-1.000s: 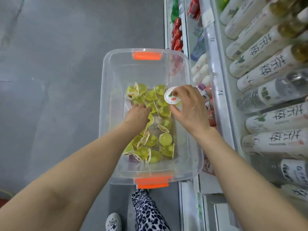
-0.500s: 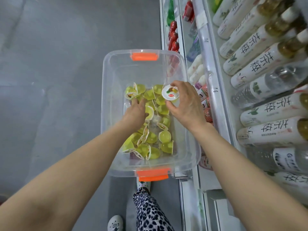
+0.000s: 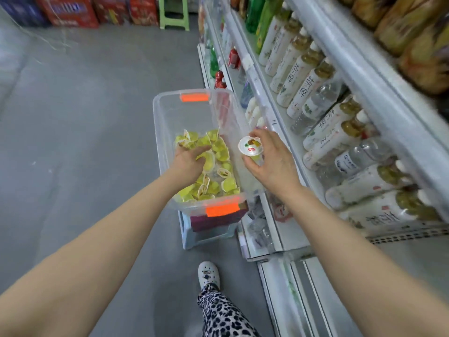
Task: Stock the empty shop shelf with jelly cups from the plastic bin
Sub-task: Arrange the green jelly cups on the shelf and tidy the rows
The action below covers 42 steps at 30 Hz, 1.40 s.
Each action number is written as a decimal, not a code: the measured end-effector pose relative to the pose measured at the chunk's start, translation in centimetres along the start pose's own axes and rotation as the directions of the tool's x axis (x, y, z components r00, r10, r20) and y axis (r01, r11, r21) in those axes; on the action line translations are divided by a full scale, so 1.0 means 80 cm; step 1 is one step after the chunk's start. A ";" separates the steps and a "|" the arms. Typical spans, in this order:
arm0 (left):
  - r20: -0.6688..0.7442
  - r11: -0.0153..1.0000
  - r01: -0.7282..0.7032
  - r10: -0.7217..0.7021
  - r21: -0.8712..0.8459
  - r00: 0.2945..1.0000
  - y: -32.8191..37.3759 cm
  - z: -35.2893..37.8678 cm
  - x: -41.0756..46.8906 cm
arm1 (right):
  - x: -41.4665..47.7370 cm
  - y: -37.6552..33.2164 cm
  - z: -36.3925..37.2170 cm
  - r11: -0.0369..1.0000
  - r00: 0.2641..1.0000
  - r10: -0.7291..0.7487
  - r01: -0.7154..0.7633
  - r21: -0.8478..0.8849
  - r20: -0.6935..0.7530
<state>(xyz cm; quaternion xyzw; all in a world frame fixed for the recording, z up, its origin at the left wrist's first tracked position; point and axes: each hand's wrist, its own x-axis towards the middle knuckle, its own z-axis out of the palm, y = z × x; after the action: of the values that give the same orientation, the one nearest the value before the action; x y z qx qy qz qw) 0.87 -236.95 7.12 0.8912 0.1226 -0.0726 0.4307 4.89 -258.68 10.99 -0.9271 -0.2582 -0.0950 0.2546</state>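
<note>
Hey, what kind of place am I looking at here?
Most likely a small shop aisle: long white shelves lined with white-labelled drink bottles, stacked red boxes at the far end, and a clear plastic bin with orange latches holding yellow jelly cups, ready for restocking.

Clear plastic bin [image 3: 167,117] with orange latches holds jumbled yellow jelly cups [image 3: 221,152]; one white-lidded cup [image 3: 250,146], lid up, is held over its right rim.

Bare forearms, leopard-print trouser leg [image 3: 222,314], white clog [image 3: 209,274] with charms.
</note>
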 end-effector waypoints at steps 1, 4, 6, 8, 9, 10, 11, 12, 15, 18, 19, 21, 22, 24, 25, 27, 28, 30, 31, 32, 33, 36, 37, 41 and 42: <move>0.010 0.999 -0.027 0.027 -0.026 1.000 0.002 -0.003 -0.015 | -0.017 -0.007 -0.012 1.000 1.000 0.018 -0.018 0.006 -0.019; 0.028 0.989 -0.109 0.112 -0.102 0.993 0.017 -0.011 -0.067 | -0.071 -0.027 -0.045 0.998 0.994 0.054 -0.056 -0.012 -0.099; 0.031 0.962 -0.164 0.175 -0.218 0.984 0.030 -0.013 -0.108 | -0.108 -0.041 -0.065 0.996 0.989 0.084 -0.087 -0.023 -0.119; 0.028 0.931 -0.194 0.213 -0.309 0.977 0.041 -0.013 -0.149 | -0.147 -0.057 -0.085 0.993 0.985 0.104 -0.111 -0.047 -0.134; 0.033 0.922 -0.211 0.234 -0.323 0.972 0.045 -0.013 -0.168 | -0.165 -0.064 -0.096 0.990 0.983 0.110 -0.121 -0.067 -0.145; 0.038 0.915 -0.246 0.272 -0.319 0.962 0.050 -0.012 -0.187 | -0.184 -0.072 -0.107 0.988 0.980 0.116 -0.131 -0.086 -0.159; 0.039 0.908 -0.303 0.327 -0.288 0.944 0.054 -0.010 -0.202 | -0.200 -0.079 -0.119 0.984 0.976 0.125 -0.145 -0.102 -0.176; 0.043 0.897 -0.355 0.378 -0.262 0.925 0.059 -0.008 -0.216 | -0.217 -0.085 -0.132 0.980 0.972 0.137 -0.162 -0.118 -0.193; 0.062 0.893 -0.408 0.426 -0.190 0.903 0.078 0.009 -0.251 | -0.270 -0.099 -0.171 0.964 0.951 0.185 -0.225 -0.143 -0.249; 0.111 0.871 -0.464 0.483 -0.161 0.869 0.109 0.033 -0.287 | -0.324 -0.104 -0.208 0.941 0.910 0.250 -0.308 -0.136 -0.330; 0.136 0.856 -0.486 0.510 -0.174 0.849 0.120 0.042 -0.296 | -0.340 -0.105 -0.220 0.932 0.894 0.274 -0.337 -0.130 -0.355; 0.186 0.834 -0.513 0.548 -0.206 0.816 0.143 0.060 -0.317 | -0.373 -0.106 -0.243 0.907 0.862 0.310 -0.394 -0.146 -0.400; 0.200 0.827 -0.521 0.558 -0.213 0.805 0.155 0.069 -0.327 | -0.389 -0.105 -0.254 0.893 0.846 0.324 -0.421 -0.157 -0.423; 0.227 0.815 -0.539 0.578 -0.212 0.784 0.179 0.089 -0.343 | -0.422 -0.104 -0.276 0.867 0.808 0.353 -0.472 -0.158 -0.472; 0.244 0.802 -0.564 0.597 -0.198 0.764 0.191 0.098 -0.352 | -0.438 -0.103 -0.287 0.855 0.789 0.365 -0.494 -0.158 -0.494; 0.275 0.763 -0.621 0.645 -0.177 0.713 0.213 0.116 -0.369 | -0.467 -0.105 -0.307 0.835 0.756 0.369 -0.525 -0.164 -0.540; 0.285 0.738 -0.650 0.672 -0.182 0.683 0.225 0.124 -0.378 | -0.481 -0.107 -0.316 0.826 0.737 0.366 -0.538 -0.165 -0.568; 0.295 0.680 -0.711 0.726 -0.175 0.621 0.248 0.141 -0.397 | -0.510 -0.109 -0.333 0.811 0.695 0.369 -0.565 -0.150 -0.617; 0.296 0.648 -0.743 0.751 -0.164 0.590 0.259 0.151 -0.406 | -0.525 -0.109 -0.341 0.808 0.677 0.375 -0.574 -0.134 -0.634; 0.296 0.622 -0.766 0.771 -0.161 0.564 0.270 0.160 -0.416 | -0.540 -0.109 -0.350 0.805 0.662 0.382 -0.582 -0.120 -0.645; 0.298 0.603 -0.781 0.784 -0.160 0.544 0.282 0.170 -0.426 | -0.555 -0.109 -0.358 0.798 0.647 0.388 -0.592 -0.112 -0.656; 0.294 0.533 -0.833 0.828 -0.148 0.478 0.319 0.200 -0.458 | -0.603 -0.109 -0.389 0.766 0.607 0.392 -0.632 -0.120 -0.692; 0.294 0.519 -0.840 0.837 -0.158 0.462 0.331 0.211 -0.472 | -0.620 -0.109 -0.400 0.759 0.594 0.393 -0.641 -0.118 -0.702; 0.300 0.464 -0.849 0.872 -0.255 0.386 0.382 0.256 -0.538 | -0.695 -0.108 -0.452 0.713 0.541 0.392 -0.690 -0.126 -0.744; 0.298 0.441 -0.854 0.884 -0.276 0.360 0.395 0.268 -0.556 | -0.715 -0.108 -0.466 0.697 0.518 0.394 -0.707 -0.121 -0.759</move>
<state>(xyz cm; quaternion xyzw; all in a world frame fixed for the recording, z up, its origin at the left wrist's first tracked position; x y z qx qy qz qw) -33.45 -279.66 28.03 0.7682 -0.4542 -0.0103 0.4510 -49.87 -296.36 28.82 -0.8868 0.1976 -0.3926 0.1431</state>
